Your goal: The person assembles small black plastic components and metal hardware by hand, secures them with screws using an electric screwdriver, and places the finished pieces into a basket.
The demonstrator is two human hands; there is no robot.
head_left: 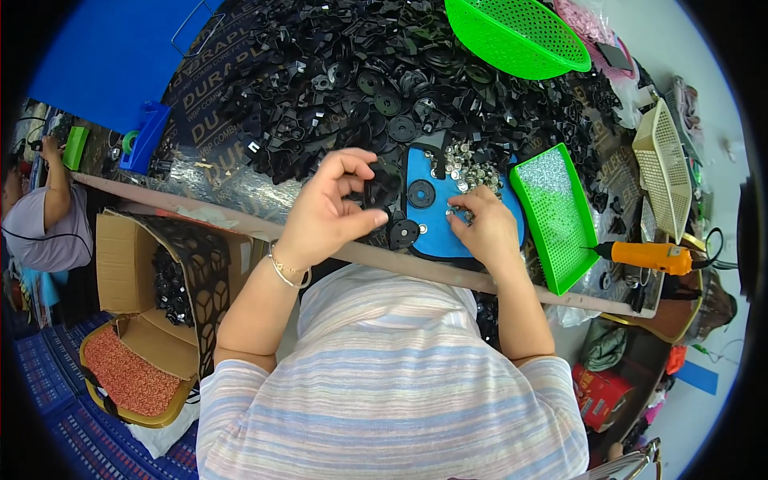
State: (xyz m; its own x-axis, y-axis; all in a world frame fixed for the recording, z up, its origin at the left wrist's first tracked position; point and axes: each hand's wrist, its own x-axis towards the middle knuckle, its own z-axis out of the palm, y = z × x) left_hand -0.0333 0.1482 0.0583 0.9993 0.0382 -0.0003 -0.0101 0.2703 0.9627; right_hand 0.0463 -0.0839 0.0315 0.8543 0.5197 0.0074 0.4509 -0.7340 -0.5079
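A dark round part [384,186] is up just left of the blue mat [444,240], gripped at its rim by the left hand [332,204], whose thumb and fingers are clamped on either side of it; it looks blurred, so its finer shape is hard to make out. The right hand [485,228] is over the right half of the mat, its thumb and forefinger nearly together at a small silver piece — whether they pinch it, I cannot tell.

On the mat's left half lies a flat black disc [421,194] with a hole in its middle; a second disc [403,233] lies at the mat's left edge, with a lone silver fitting [422,229] just beside it. A loose heap of silver fittings [472,166] covers the mat's far right part.

Touching or just beside the mat on its right is a green tray [562,260], with tiny silvery bits in its far half. Farther right of the mat, an orange power driver [650,256] lies with its bit toward the tray. Beyond the mat spreads a big pile of black parts [344,88] — and past that, to the mat's far right, stands a green basket [520,36]. Well left of the mat is a blue tape dispenser [146,140].
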